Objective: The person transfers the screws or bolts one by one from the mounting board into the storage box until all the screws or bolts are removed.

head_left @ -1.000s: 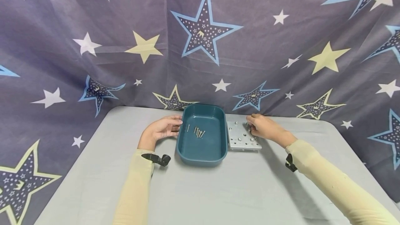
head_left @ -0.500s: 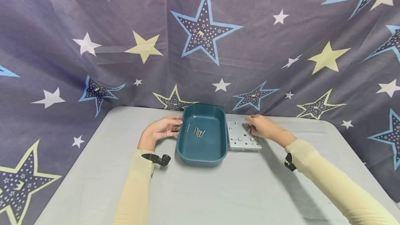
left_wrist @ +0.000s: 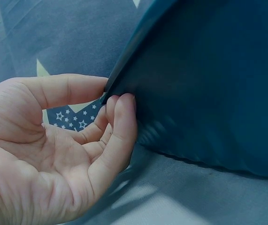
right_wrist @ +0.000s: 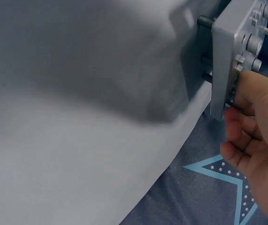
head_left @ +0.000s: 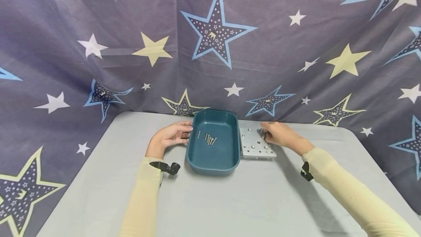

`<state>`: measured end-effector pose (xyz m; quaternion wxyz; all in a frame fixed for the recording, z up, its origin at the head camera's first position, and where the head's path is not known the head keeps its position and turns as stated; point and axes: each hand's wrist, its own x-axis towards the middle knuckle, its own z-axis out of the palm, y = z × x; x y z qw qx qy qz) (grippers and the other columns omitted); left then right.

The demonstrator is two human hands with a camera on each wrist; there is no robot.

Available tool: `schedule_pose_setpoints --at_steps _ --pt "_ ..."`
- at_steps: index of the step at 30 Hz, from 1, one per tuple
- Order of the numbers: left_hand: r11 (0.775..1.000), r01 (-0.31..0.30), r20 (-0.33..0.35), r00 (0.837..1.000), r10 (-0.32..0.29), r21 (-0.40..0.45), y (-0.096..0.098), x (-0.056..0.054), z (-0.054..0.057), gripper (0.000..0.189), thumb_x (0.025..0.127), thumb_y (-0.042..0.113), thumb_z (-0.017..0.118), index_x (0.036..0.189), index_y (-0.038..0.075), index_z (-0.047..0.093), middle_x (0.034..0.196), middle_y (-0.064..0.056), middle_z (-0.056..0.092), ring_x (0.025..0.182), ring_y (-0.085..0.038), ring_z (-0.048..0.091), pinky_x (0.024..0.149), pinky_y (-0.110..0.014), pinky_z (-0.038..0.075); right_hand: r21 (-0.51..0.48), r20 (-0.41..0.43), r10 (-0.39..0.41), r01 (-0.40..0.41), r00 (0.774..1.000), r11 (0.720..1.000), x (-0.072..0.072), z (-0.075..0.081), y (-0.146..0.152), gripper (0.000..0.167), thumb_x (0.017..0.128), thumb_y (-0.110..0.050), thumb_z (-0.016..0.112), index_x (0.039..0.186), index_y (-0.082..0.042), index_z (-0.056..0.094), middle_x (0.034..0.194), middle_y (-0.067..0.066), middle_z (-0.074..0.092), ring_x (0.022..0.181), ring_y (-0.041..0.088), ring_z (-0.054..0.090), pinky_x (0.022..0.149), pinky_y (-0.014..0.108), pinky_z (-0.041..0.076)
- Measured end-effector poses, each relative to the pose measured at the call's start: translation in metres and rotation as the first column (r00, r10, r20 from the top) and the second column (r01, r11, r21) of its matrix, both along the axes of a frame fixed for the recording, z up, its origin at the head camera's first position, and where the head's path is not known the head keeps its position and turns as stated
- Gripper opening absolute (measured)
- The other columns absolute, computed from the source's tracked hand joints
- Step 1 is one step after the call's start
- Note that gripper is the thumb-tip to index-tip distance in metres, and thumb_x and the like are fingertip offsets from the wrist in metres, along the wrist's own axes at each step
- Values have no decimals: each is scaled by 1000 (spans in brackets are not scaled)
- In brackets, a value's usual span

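Observation:
A blue-green plastic tray (head_left: 213,160) stands on the table, with several thin metal screws (head_left: 209,139) lying in it. My left hand (head_left: 171,135) is at the tray's left side, its curled fingers touching the rim and outer wall. Right of the tray lies a silver metal plate (head_left: 248,140) with holes and bolts in it. Over its back right part, my right hand (head_left: 279,134) pinches a small screw at the plate; its fingertips mostly hide that screw. In the right wrist view, bolt heads (right_wrist: 254,44) stand on one face and threaded ends (right_wrist: 205,21) stick out below.
The white-covered table (head_left: 210,204) reaches back to a grey curtain (head_left: 125,17) printed with stars. Tray and plate sit side by side near the table's back edge. Black straps (head_left: 306,171) are on both wrists.
The right hand's fingers shift slightly at the same spot on the plate, showing a bolt beside the fingertips more plainly. The left hand, tray and loose screws stay put.

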<state>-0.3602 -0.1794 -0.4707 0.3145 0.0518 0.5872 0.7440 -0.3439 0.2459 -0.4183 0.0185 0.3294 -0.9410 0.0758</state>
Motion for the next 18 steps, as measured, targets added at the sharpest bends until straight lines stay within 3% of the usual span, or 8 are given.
schedule_pose_setpoints --at_steps 11,18 --pt "1000 4 2 1000 -4 6 -1 0 1 32 105 5 47 136 1 40 98 2 67 87 -10 66 78 -27 57 5 -18 9 -9 1000 1000 0 5 2 26 74 14 63 81 -8 52 64 -2 45 57 10 41 53 24 34" --pt "1000 3 1 1000 -3 11 -1 0 1 27 105 4 46 132 2 43 98 2 67 88 -10 66 78 -28 58 55 -52 16 -13 999 998 0 5 0 24 75 11 65 78 -9 53 63 -2 47 56 10 40 53 25 35"
